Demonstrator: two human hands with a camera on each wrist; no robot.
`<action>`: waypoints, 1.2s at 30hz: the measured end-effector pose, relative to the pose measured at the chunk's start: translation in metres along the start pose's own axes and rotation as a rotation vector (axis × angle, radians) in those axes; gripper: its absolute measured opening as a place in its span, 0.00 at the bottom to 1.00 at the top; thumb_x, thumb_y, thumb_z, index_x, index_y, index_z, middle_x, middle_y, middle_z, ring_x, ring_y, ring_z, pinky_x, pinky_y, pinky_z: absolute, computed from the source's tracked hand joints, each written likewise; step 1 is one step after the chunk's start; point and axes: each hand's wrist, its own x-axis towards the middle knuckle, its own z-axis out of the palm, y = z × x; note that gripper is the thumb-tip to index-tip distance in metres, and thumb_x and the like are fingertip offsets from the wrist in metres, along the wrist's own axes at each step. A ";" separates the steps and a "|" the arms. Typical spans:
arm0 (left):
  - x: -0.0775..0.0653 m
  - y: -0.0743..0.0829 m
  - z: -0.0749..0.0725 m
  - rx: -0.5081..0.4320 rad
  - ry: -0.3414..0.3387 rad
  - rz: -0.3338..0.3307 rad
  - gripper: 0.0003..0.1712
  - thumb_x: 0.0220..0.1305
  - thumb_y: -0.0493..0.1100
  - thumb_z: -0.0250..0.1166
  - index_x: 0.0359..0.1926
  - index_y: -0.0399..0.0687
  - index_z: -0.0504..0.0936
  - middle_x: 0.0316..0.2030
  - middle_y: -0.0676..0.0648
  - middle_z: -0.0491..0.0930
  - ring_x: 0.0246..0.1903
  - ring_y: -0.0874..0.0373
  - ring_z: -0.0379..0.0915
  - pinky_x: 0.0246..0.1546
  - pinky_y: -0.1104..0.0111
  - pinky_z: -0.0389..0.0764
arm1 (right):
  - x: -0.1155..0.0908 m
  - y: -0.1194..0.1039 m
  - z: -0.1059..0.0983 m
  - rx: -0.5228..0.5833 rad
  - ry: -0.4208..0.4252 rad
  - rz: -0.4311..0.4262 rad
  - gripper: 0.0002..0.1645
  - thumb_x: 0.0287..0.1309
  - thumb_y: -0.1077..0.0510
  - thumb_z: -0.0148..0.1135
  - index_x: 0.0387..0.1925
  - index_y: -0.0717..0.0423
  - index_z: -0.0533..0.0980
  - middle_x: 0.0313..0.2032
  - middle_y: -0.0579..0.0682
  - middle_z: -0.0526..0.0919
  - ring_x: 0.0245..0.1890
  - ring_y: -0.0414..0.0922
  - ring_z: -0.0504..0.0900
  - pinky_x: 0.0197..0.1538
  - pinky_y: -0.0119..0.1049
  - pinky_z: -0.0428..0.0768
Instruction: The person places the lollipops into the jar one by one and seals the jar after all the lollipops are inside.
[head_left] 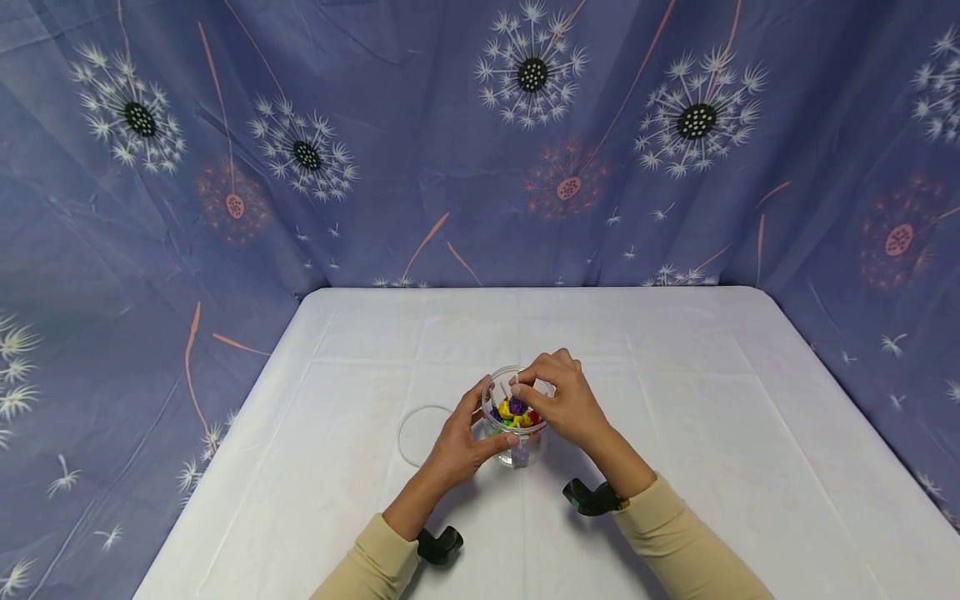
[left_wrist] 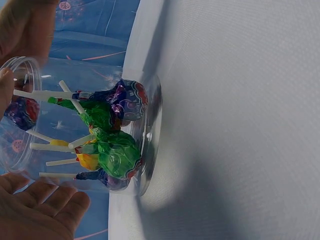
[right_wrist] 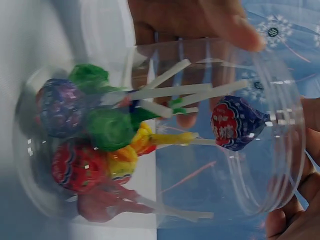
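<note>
A clear plastic jar (head_left: 531, 455) stands on the table with several wrapped lollipops inside, in green (left_wrist: 119, 152), yellow, red (right_wrist: 75, 166) and purple, most with their white sticks pointing up. My left hand (head_left: 457, 447) grips the jar near its rim, thumb at the front and fingers around the left side. Over the jar's mouth, my right hand (head_left: 567, 402) pinches the white stick of a purple lollipop (right_wrist: 237, 123). Its wrapped head hangs down inside the upper part of the jar, above the other lollipops.
A thin, pale ring-shaped piece (head_left: 400, 433) lies on the white tablecloth (head_left: 675, 375) just left of the jar. Black devices (head_left: 441, 547) are worn on both wrists. Blue curtains (head_left: 420, 150) with dandelion prints hang behind and beside the table.
</note>
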 end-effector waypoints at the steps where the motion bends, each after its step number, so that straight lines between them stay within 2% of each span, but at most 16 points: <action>1: 0.000 0.000 0.000 0.000 0.001 0.000 0.49 0.56 0.40 0.69 0.72 0.40 0.49 0.69 0.34 0.57 0.68 0.39 0.55 0.68 0.46 0.61 | -0.001 0.001 0.001 -0.012 -0.001 -0.008 0.01 0.51 0.57 0.69 0.28 0.49 0.83 0.27 0.39 0.80 0.34 0.37 0.64 0.43 0.39 0.58; 6: -0.001 0.000 0.000 0.003 0.001 0.000 0.49 0.56 0.40 0.68 0.72 0.40 0.50 0.69 0.36 0.57 0.68 0.39 0.55 0.68 0.46 0.62 | -0.004 0.004 0.006 -0.085 0.001 -0.031 0.03 0.49 0.57 0.71 0.27 0.49 0.83 0.26 0.39 0.78 0.35 0.36 0.62 0.42 0.38 0.57; 11: -0.001 0.000 0.001 0.002 -0.001 0.006 0.49 0.56 0.40 0.68 0.72 0.40 0.49 0.70 0.36 0.56 0.69 0.39 0.55 0.68 0.46 0.61 | -0.004 0.004 0.006 -0.111 -0.003 -0.039 0.03 0.48 0.58 0.71 0.29 0.48 0.84 0.27 0.39 0.78 0.35 0.36 0.62 0.42 0.38 0.57; 16: 0.000 -0.001 0.001 0.001 -0.002 0.010 0.49 0.56 0.40 0.69 0.72 0.39 0.49 0.69 0.34 0.56 0.68 0.38 0.55 0.68 0.45 0.61 | -0.003 0.001 -0.001 -0.084 0.009 -0.019 0.06 0.49 0.58 0.70 0.33 0.48 0.84 0.27 0.39 0.78 0.35 0.37 0.63 0.43 0.38 0.59; 23: 0.000 -0.001 0.001 0.013 0.002 -0.013 0.50 0.55 0.41 0.69 0.72 0.39 0.50 0.69 0.35 0.58 0.68 0.38 0.56 0.68 0.46 0.60 | -0.002 -0.002 -0.022 0.011 0.103 -0.019 0.11 0.52 0.62 0.68 0.40 0.52 0.82 0.33 0.46 0.80 0.39 0.42 0.67 0.43 0.34 0.66; 27: 0.000 0.001 0.001 0.018 0.005 -0.022 0.50 0.55 0.41 0.70 0.72 0.40 0.50 0.69 0.35 0.57 0.68 0.38 0.55 0.69 0.46 0.60 | -0.007 -0.002 -0.035 0.001 0.132 0.032 0.15 0.53 0.62 0.67 0.44 0.52 0.80 0.38 0.48 0.79 0.43 0.38 0.68 0.46 0.34 0.68; 31: 0.000 0.001 0.001 0.017 0.006 -0.031 0.50 0.54 0.41 0.70 0.72 0.40 0.51 0.69 0.35 0.57 0.68 0.38 0.55 0.69 0.47 0.60 | -0.014 0.004 -0.042 -0.009 0.148 0.113 0.17 0.53 0.60 0.67 0.47 0.51 0.79 0.43 0.47 0.79 0.46 0.37 0.68 0.52 0.40 0.70; 36: 0.000 0.001 0.001 0.015 0.007 -0.028 0.50 0.54 0.41 0.70 0.72 0.41 0.50 0.69 0.35 0.57 0.68 0.38 0.55 0.69 0.47 0.60 | -0.027 0.016 -0.042 -0.017 0.118 0.181 0.21 0.53 0.57 0.68 0.50 0.50 0.77 0.46 0.47 0.79 0.49 0.39 0.70 0.55 0.41 0.70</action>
